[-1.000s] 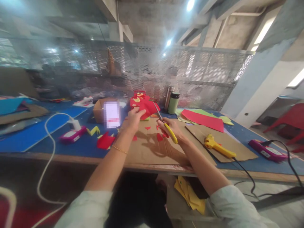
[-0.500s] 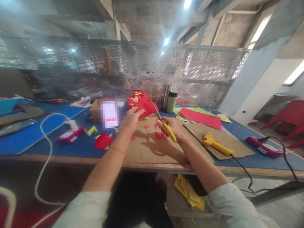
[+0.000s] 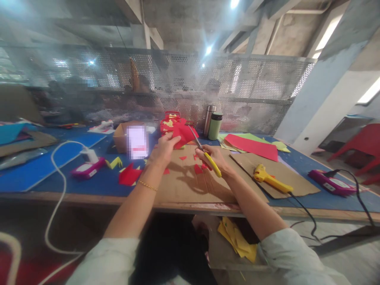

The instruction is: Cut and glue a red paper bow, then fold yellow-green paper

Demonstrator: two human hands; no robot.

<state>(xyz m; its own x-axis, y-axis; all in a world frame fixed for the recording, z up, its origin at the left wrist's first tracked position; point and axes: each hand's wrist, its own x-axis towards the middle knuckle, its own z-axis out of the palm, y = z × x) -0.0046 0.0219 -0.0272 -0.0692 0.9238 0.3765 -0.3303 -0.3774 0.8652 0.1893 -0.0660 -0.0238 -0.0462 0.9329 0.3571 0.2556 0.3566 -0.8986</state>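
My left hand point(image 3: 165, 148) pinches a piece of red paper point(image 3: 184, 135) and holds it up above a sheet of cardboard point(image 3: 190, 184). My right hand point(image 3: 214, 157) is closed round the yellow handles of a pair of scissors point(image 3: 204, 152). The blades point up and left and meet the lower right edge of the red paper. Small red scraps point(image 3: 198, 169) lie on the cardboard under my hands.
A yellow glue gun point(image 3: 268, 179) lies on a second cardboard sheet to the right. Two flasks point(image 3: 212, 124) stand at the back by a mesh screen. A cardboard box point(image 3: 123, 136), red and green paper sheets point(image 3: 252, 145), pink devices point(image 3: 331, 183) with cables and a red chair point(image 3: 363, 148) surround the blue table point(image 3: 95, 184).
Hardly anything differs: my hands keep the same grip on paper and scissors, and the whole view has shifted slightly as my head moved.
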